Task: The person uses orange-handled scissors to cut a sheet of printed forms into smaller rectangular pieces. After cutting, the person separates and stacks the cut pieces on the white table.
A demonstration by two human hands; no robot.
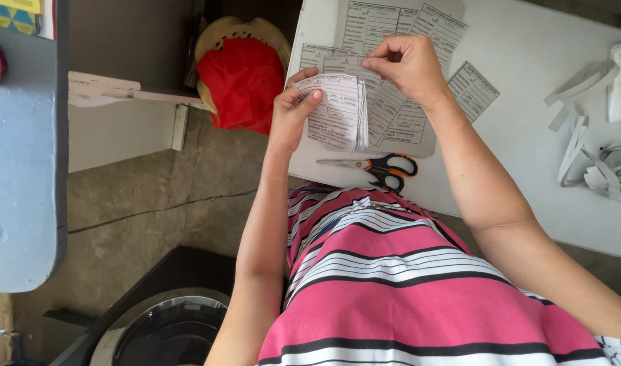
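Nearest to you is your own striped pink top (419,285), and just beyond it the near edge of the white table (527,135), where a pair of scissors (378,166) with orange and black handles lies flat. Above the scissors, your left hand (293,112) is closed around a stack of paper slips (337,108), thumb pressed on the top slip and fingers behind, so the bundle stands off the table at its left edge. Your right hand (405,68) is pinched shut at the fingertips on the upper edge of a slip, just beside the stack's top. These slips look thin, light and limp; they will likely bend, fan apart and slide over each other, so hold them near one end with flat thumb pressure and lift single slips by a corner. Under and beyond your hands, uncut printed sheets (405,41) lie on the table. Far right sits a heap of white paper trimmings (595,156). Off the table to the left, a basket with red cloth (243,74) rests on the floor.
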